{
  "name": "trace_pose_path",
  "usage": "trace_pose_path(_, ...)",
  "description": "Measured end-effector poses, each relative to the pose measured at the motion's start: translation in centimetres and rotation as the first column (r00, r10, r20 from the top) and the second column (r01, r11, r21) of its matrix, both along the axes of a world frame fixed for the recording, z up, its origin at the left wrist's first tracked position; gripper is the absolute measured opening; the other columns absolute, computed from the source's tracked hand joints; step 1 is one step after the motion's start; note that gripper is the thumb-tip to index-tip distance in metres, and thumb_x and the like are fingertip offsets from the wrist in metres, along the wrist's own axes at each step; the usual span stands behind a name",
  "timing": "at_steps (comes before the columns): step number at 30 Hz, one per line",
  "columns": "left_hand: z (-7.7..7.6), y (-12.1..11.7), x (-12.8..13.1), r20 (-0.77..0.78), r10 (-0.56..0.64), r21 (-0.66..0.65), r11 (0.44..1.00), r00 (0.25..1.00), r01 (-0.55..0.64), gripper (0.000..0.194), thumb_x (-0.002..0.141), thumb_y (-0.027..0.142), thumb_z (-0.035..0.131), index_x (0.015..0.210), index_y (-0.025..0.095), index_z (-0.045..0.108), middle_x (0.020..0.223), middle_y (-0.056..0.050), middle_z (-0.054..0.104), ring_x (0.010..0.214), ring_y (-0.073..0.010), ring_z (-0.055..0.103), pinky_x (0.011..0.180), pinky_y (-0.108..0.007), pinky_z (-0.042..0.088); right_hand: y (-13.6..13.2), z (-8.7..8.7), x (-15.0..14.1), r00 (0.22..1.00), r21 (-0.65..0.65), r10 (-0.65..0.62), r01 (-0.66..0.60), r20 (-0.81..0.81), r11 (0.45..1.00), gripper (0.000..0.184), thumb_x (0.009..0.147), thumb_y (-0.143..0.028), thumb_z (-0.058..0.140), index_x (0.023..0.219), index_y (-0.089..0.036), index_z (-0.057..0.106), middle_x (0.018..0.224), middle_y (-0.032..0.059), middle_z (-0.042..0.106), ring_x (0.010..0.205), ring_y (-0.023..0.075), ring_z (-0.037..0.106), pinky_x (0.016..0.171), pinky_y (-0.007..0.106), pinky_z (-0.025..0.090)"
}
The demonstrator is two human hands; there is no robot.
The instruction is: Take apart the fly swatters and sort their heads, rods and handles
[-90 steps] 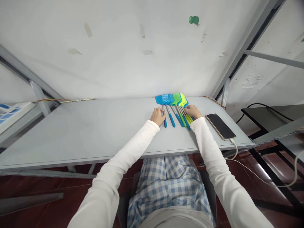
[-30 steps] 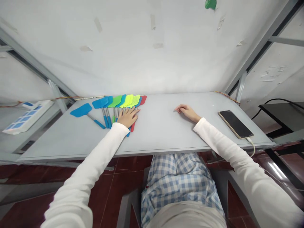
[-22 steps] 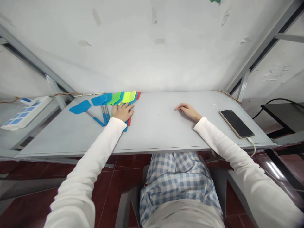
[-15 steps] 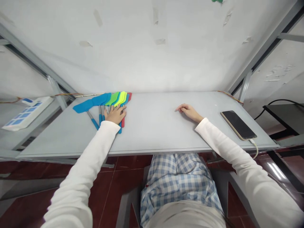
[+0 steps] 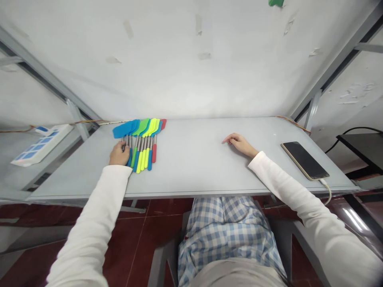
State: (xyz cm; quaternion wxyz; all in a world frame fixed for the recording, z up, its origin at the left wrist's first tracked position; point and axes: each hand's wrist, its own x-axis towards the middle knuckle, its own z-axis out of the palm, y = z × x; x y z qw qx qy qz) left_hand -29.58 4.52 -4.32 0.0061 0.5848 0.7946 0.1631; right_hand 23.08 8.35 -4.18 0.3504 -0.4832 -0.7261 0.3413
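Observation:
A row of fly swatters point(image 5: 145, 148) lies side by side at the back left of the grey table point(image 5: 197, 163), with blue, green, yellow and red heads fanned toward the wall. My left hand point(image 5: 119, 154) is at the row's left end, fingers curled round the leftmost blue swatter's handle. My right hand point(image 5: 239, 142) rests on the table well to the right of the swatters. It holds nothing, and its fingers lie loosely stretched on the surface.
A phone point(image 5: 304, 160) lies face up at the table's right end with a white cable point(image 5: 327, 188) running off the edge. A white and blue box point(image 5: 42, 143) sits on a shelf to the left. A black table point(image 5: 362, 145) stands to the right.
My left hand slid the fanned swatters leftward, drew the stray blue one into the row, and moved off the handles to the row's left end. My right hand stayed put.

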Motion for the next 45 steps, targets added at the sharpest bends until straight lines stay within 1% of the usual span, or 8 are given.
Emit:
trace_pose_path(4, 0.5, -0.6, 0.0, 0.175, -0.047, 0.107, 0.994, 0.983, 0.028, 0.068, 0.093, 0.05, 0.036, 0.145, 0.008, 0.048, 0.145, -0.017, 0.057, 0.137, -0.0391, 0.049, 0.114, -0.054, 0.041, 0.3, -0.3, 0.2, 0.999, -0.013, -0.002, 0.001, -0.053, 1.0, 0.033, 0.083, -0.011, 0.045, 0.085, -0.016, 0.078, 0.091, 0.006, 0.063, 0.077, 0.0139, 0.059, 0.088, 0.032, 0.048)
trace_pose_path(8, 3.5, -1.9, 2.9, 0.061, -0.069, 0.123, 0.991, 0.996, 0.061, 0.064, 0.097, 0.048, 0.026, 0.142, 0.01, 0.052, 0.147, -0.021, 0.052, 0.141, -0.0369, 0.046, 0.119, -0.05, 0.035, 0.4, -0.5, 0.3, 0.998, -0.003, 0.011, -0.011, -0.057, 1.0, 0.033, 0.083, -0.011, 0.046, 0.086, -0.016, 0.078, 0.089, 0.006, 0.063, 0.078, 0.0144, 0.059, 0.088, 0.033, 0.048)
trace_pose_path(11, 4.9, -2.9, 7.1, -0.027, -0.149, 0.024, 0.988, 0.988, 0.15, 0.056, 0.095, 0.045, 0.032, 0.13, 0.01, 0.06, 0.14, -0.019, 0.055, 0.132, -0.0351, 0.053, 0.115, -0.051, 0.04, 0.5, -0.7, 0.4, 0.998, 0.009, 0.029, -0.028, -0.054, 1.0, 0.033, 0.083, -0.011, 0.046, 0.086, -0.017, 0.078, 0.088, 0.005, 0.063, 0.078, 0.0142, 0.058, 0.087, 0.032, 0.047)
trace_pose_path(16, 2.6, -2.4, 11.6, -0.095, -0.321, -0.052, 0.947, 0.942, 0.317, 0.051, 0.095, 0.034, 0.037, 0.137, 0.011, 0.055, 0.149, -0.018, 0.051, 0.137, -0.0322, 0.05, 0.115, -0.049, 0.041, 0.6, -0.7, 0.4, 0.999, 0.03, 0.03, -0.029, -0.039, 0.999, 0.034, 0.083, -0.01, 0.045, 0.086, -0.018, 0.078, 0.086, 0.0037, 0.062, 0.079, 0.0142, 0.058, 0.09, 0.032, 0.047)
trace_pose_path(23, -0.4, -0.9, 10.4, -0.087, -0.377, 0.029, 0.924, 0.922, 0.381, 0.044, 0.092, 0.018, 0.035, 0.126, 0.009, 0.06, 0.144, -0.022, 0.055, 0.137, -0.0322, 0.051, 0.114, -0.048, 0.042, 0.5, -0.5, 0.4, 0.999, 0.019, 0.045, -0.044, -0.016, 0.999, 0.035, 0.084, -0.011, 0.044, 0.088, -0.016, 0.078, 0.088, 0.0055, 0.062, 0.079, 0.0148, 0.058, 0.089, 0.033, 0.047)
trace_pose_path(34, 0.1, -2.4, 15.2, -0.061, -0.572, 0.112, 0.811, 0.818, 0.575, 0.053, 0.078, 0.003, 0.04, 0.125, 0.016, 0.061, 0.14, -0.015, 0.054, 0.134, -0.0285, 0.052, 0.115, -0.047, 0.043, 0.1, -0.3, 0.3, 0.999, 0.046, 0.03, -0.032, 0.04, 0.998, 0.035, 0.085, -0.012, 0.044, 0.089, -0.018, 0.078, 0.093, 0.0055, 0.061, 0.08, 0.0149, 0.057, 0.095, 0.035, 0.047)
trace_pose_path(40, 1.4, -0.9, 16.9, -0.145, -0.367, -0.07, 0.93, 0.919, 0.361, 0.044, 0.086, 0.016, 0.047, 0.129, 0.012, 0.059, 0.119, -0.019, 0.061, 0.12, -0.0378, 0.059, 0.102, -0.054, 0.049, 0.1, -0.3, 0.3, 0.997, 0.068, 0.044, -0.047, 0.056, 0.997, 0.035, 0.085, -0.011, 0.044, 0.088, -0.019, 0.078, 0.093, 0.0053, 0.061, 0.083, 0.0152, 0.057, 0.098, 0.036, 0.046)
trace_pose_path(45, 2.4, -1.8, 18.9, -0.194, -0.393, -0.09, 0.92, 0.899, 0.382, 0.039, 0.093, 0.018, 0.043, 0.126, 0.012, 0.062, 0.116, -0.017, 0.059, 0.108, -0.032, 0.064, 0.098, -0.043, 0.051, 0.0, -0.5, 0.2, 0.999, 0.042, 0.038, -0.039, 0.024, 0.998, 0.03, 0.088, -0.016, 0.046, 0.09, -0.018, 0.076, 0.094, 0.006, 0.061, 0.086, 0.0162, 0.058, 0.099, 0.039, 0.047)
